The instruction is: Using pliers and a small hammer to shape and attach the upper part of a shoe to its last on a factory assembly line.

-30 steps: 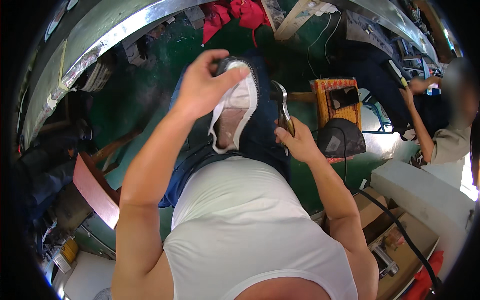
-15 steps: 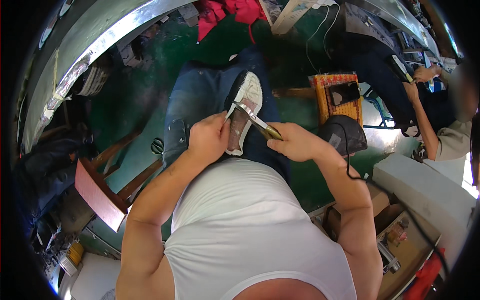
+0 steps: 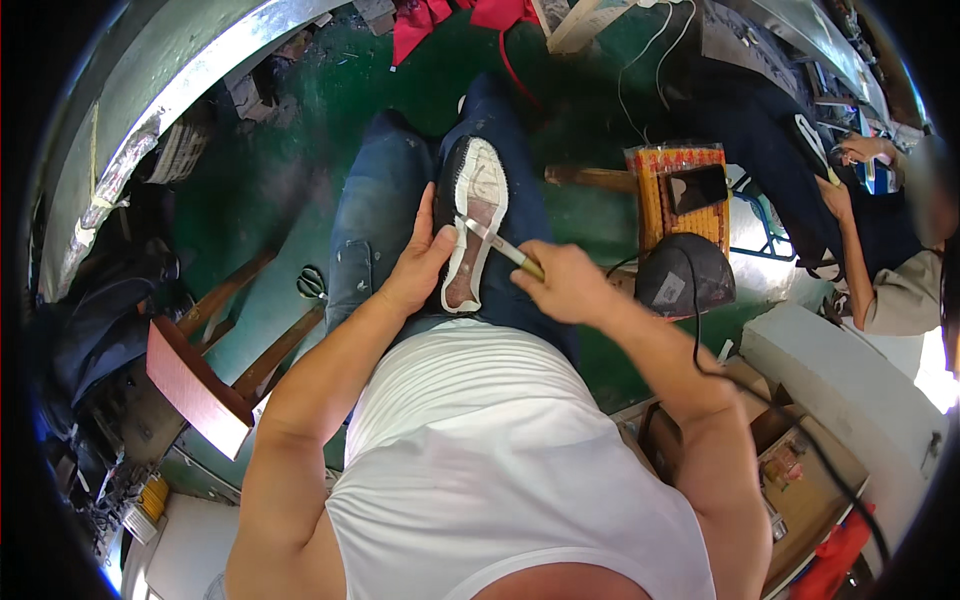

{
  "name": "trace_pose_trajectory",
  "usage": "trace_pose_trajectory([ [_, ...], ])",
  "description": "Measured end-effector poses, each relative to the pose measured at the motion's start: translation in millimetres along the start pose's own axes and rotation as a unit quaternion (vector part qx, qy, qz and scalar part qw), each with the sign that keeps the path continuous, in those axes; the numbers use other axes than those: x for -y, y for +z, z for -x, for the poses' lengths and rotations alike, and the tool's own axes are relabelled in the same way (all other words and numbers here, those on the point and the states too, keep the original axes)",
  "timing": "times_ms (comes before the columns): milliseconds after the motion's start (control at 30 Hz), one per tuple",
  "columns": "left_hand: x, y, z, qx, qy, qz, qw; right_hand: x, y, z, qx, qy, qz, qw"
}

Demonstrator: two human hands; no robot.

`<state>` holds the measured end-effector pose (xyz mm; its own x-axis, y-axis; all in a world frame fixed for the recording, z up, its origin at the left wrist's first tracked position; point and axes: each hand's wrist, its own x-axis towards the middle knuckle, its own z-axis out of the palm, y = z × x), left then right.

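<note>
**Shoe braced on right thigh, metal tool laid across its bottom**

The shoe (image 3: 478, 190) is carried on the right thigh of the blue jeans (image 3: 527, 210), bottom face up, its rounded end directed away from the body. The lap appears to be used as a bench: the bottom is thereby kept in reach of both hands.

The left hand (image 3: 422, 268) is placed at the shoe's left edge. Its fingers are extended along the flank, with the thumb set apart at the rim of the bottom. The shoe is presumably steadied this way against sideways push; whether it is pinched or only braced cannot be told.

The metal tool (image 3: 500, 246) is held in the right hand (image 3: 560, 282), fingers curled closely around the handle. Its head is positioned at the left rim of the bottom, near the left thumb; actual contact cannot be confirmed. The grip is taken at the handle end, probably for leverage.

To the right, a phone (image 3: 698, 188) is set toward the right edge of an orange pad (image 3: 655, 215). The pad's near edge is overlapped by a dark rounded object (image 3: 688, 278), to which a black cable is seen running.
</note>
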<state>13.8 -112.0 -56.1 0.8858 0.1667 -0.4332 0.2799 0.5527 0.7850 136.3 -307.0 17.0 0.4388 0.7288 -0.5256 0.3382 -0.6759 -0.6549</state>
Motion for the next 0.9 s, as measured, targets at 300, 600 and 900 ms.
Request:
trace_pose_trajectory([
  [300, 2, 0, -9, -0.054, 0.013, -0.207, 0.977, 11, -29, 0, -0.113, -0.117, 0.263, 0.951],
  [600, -2, 14, -2, -0.099, 0.122, -0.435, 0.887, -7, 25, -16, -0.020, 0.060, -0.274, 0.960],
  [900, -36, 37, 1, -0.060, 0.086, -0.627, 0.772, -17, -30, -1, 0.207, 0.144, -0.485, 0.837],
])
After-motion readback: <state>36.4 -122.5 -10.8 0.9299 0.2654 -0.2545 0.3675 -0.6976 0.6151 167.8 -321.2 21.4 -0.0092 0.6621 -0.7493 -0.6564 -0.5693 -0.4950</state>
